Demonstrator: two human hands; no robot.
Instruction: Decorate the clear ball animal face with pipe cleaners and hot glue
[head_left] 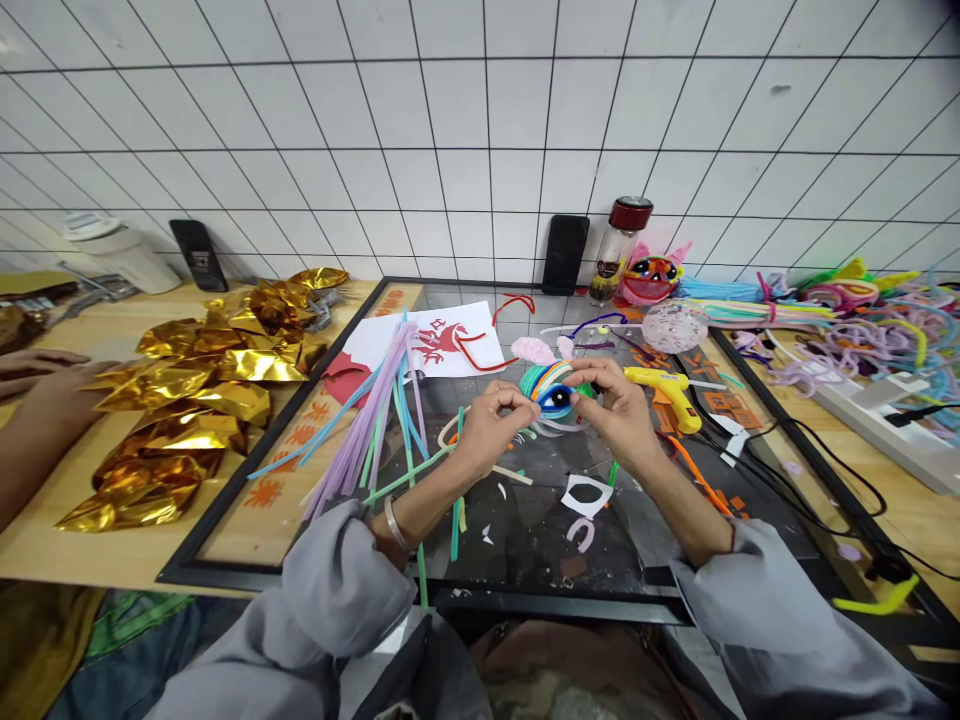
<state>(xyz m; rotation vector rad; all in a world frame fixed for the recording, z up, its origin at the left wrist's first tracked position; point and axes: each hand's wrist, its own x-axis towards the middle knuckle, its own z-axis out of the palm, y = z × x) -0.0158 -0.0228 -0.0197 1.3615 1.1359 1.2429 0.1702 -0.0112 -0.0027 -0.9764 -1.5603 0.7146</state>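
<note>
Between the fingertips of my two hands is a craft eye, white and blue with a black pupil. My left hand pinches its left end, and my right hand grips the right end with thumb and finger. Directly behind it sits a round figure wound from green, white and orange pipe cleaners, with fuzzy pink ears on top. Whether the eye touches the figure I cannot tell. Below my hands lie a white paper piece with an oval hole and a curled lilac pipe cleaner.
A yellow glue gun lies right of my right hand, near black cables and a power strip. Lilac pipe cleaners spread at left. Another person's hand rests beside gold foil. A bottle stands behind.
</note>
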